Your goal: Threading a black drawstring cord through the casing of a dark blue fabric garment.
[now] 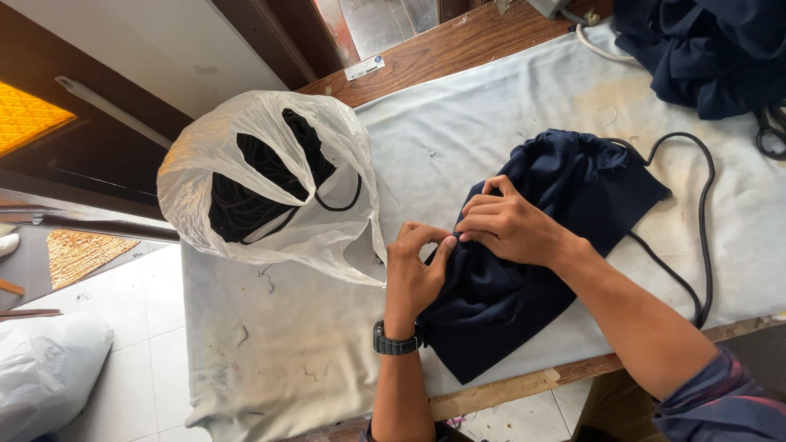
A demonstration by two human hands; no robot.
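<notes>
A dark navy drawstring bag lies on the white cloth-covered table. A black cord loops out of its gathered top to the right. My left hand, with a black watch on the wrist, pinches the bag's fabric at its left edge. My right hand presses and grips the same fold from the right, fingertips touching the left hand's.
A white plastic bag full of black cord sits left of my hands. A heap of dark navy fabric lies at the far right corner, black scissors beside it. The table's wooden front edge runs below; tiled floor lies left.
</notes>
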